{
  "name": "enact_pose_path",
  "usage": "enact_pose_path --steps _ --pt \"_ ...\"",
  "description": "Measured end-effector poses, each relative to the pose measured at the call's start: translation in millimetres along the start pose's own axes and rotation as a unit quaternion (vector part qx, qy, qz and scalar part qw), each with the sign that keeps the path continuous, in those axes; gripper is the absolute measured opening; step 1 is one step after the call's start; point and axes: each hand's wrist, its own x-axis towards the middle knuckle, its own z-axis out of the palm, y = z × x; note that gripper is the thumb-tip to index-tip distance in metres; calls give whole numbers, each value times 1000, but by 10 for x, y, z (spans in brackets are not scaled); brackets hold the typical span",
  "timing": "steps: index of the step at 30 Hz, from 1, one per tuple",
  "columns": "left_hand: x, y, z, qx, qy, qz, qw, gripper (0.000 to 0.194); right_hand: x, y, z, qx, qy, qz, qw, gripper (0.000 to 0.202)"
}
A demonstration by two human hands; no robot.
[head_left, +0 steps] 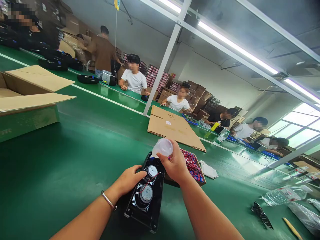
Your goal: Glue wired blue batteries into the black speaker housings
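Note:
A black speaker housing (156, 200) lies on the green table in front of me, open side up. Two round speaker drivers (146, 193) sit in it, with a red and black wire running between them. My left hand (130, 180) grips the housing's left edge, thumb beside the upper driver; some of its fingers are hidden. Over the housing's far end, my right hand (175, 163) holds a translucent white plastic bottle (162, 148), tilted with its narrow tip toward the housing. Just right of the housing is a cardboard box of red and blue wired parts (192, 166), partly behind my right hand.
A flattened cardboard sheet (175, 128) lies beyond the housing. An open carton (27, 110) stands at left. To the right are a white cloth (208, 170), a clear plastic bottle (285, 195) and a black cable bundle (261, 215). Several people sit across the table.

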Motion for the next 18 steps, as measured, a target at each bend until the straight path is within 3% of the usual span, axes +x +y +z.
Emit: enact_pose_path --steps 11,18 --pt "34 -9 -3 -36 -14 -9 999 45 111 -70 115 -7 -81 -34 996 49" --pt "-8 29 -5 -57 -36 -5 998 43 141 -62 158 -43 -84 -65 993 48"
